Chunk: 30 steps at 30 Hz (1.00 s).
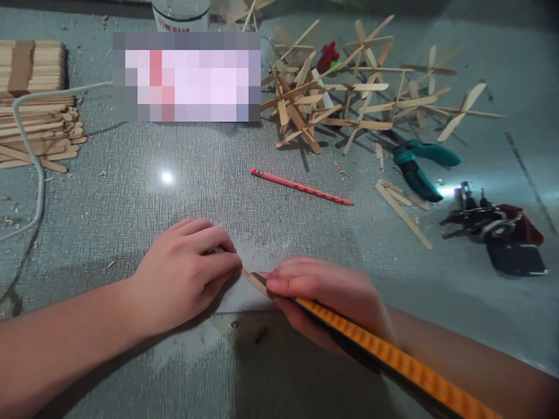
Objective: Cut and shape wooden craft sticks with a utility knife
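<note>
My left hand is closed with its fingertips pinching a narrow wooden craft stick. Most of that stick is hidden under the fingers. Just to the right, my right hand is wrapped round a long tool with an orange ribbed and black handle, which slants down to the lower right. The tool's flat dark end lies against or right beside the stick; its exact kind is hard to make out. Pale dust covers the table around both hands.
Crossed craft-stick pieces cluster at the back right. Nearby lie a red pencil, green-handled pliers, loose sticks and keys. Stick bundles and a white cable sit left; a jar stands behind.
</note>
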Motion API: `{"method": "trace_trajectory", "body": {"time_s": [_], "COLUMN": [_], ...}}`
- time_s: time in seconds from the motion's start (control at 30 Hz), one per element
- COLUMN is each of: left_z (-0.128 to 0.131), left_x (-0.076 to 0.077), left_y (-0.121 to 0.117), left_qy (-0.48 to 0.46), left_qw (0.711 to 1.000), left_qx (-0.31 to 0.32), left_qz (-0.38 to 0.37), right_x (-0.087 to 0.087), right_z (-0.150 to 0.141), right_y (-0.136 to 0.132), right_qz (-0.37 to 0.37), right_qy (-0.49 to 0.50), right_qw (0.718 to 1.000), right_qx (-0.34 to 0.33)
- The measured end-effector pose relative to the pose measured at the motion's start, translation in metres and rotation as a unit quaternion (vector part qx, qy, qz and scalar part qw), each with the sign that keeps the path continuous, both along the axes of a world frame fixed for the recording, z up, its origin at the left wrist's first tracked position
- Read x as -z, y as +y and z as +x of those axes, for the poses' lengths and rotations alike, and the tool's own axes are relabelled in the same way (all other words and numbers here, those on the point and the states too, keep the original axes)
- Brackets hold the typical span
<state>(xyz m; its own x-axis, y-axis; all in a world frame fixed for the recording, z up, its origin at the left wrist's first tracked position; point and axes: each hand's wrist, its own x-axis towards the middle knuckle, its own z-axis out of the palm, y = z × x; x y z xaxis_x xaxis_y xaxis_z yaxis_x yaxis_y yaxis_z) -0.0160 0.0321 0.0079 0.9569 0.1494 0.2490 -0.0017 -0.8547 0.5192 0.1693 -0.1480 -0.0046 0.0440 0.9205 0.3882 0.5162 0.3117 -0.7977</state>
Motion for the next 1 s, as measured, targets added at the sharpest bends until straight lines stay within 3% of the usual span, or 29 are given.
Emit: {"method": "trace_trajectory", "body": {"time_s": [0.13,0.63,1.0], "left_z": [0.0,0.001,-0.002], "left_x": [-0.001,-0.006,-0.008], "left_y": [-0.002,-0.01,-0.014], "left_qy": [-0.001,0.006,0.002], "left_qw": [1.0,0.995,0.99], "left_qx": [0.001,0.016,0.035], "left_qz": [-0.008,0.093,0.138], "right_x": [0.0,0.0,-0.008], "right_z": [-0.001,-0.002,-0.007], "right_y": [0.002,0.003,0.003], "right_qz": [0.007,-0.021,-0.087], "right_qy": [-0.001,-0.008,0.023], "right_qw": [1.0,1.0,0.995], "right_qx": [-0.01,-0.013,-0.033]}}
